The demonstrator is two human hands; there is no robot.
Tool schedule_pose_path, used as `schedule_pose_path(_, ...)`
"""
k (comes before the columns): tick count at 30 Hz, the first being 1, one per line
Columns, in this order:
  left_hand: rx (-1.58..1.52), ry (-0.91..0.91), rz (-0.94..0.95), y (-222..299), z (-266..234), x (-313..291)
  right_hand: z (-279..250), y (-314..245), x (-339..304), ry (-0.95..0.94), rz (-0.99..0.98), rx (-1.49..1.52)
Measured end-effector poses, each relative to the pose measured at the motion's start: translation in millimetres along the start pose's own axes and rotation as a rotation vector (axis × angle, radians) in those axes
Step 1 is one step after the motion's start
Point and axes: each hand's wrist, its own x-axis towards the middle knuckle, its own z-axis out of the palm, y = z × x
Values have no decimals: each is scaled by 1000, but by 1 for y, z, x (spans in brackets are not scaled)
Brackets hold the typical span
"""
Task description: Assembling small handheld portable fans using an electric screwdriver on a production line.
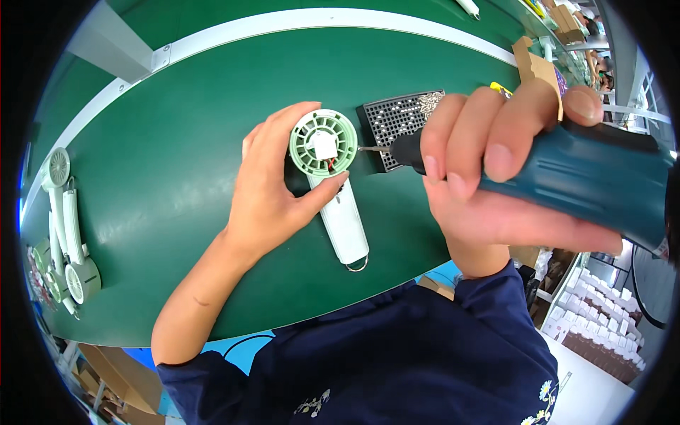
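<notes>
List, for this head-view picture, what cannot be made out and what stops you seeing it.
- Green fan head, head view: its left rim is covered by the left hand.
- Electric screwdriver: its front grip is hidden under the right hand; its rear is cut off by the picture's edge.
- Black perforated tray: its right part is behind the fingers; its contents are too small.

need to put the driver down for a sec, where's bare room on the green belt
Bare belt lies between the left hand on the handheld fan and the pile of fans at the far left, and above the fan up to the white rail. It is crowded around the screw tray and the right hand holding the electric screwdriver.
</notes>
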Motion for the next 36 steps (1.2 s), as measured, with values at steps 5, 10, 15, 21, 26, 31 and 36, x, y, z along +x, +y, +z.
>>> schedule_pose_path(5,-11,3,17,0,-2,2,-17,20,-3,-109,2,25)
schedule_pose_path(10,24,-7,23,-1,-4,1,-15,26,-6,-100,72,8)
schedule_pose_path(15,19,15,36,-1,-2,0,-15,33,-10,-91,44,52)
schedule_pose_path(21,134,254,295,11,-7,4,-2,11,-3,32,44,53)
schedule_pose_path(26,258,252,447,20,-5,7,4,7,-2,17,91,135)
schedule_pose_path(31,200,178,432,20,-6,6,3,9,-8,11,48,165)
schedule_pose_path(36,73,105,357,17,-7,2,1,12,-11,268,53,287)
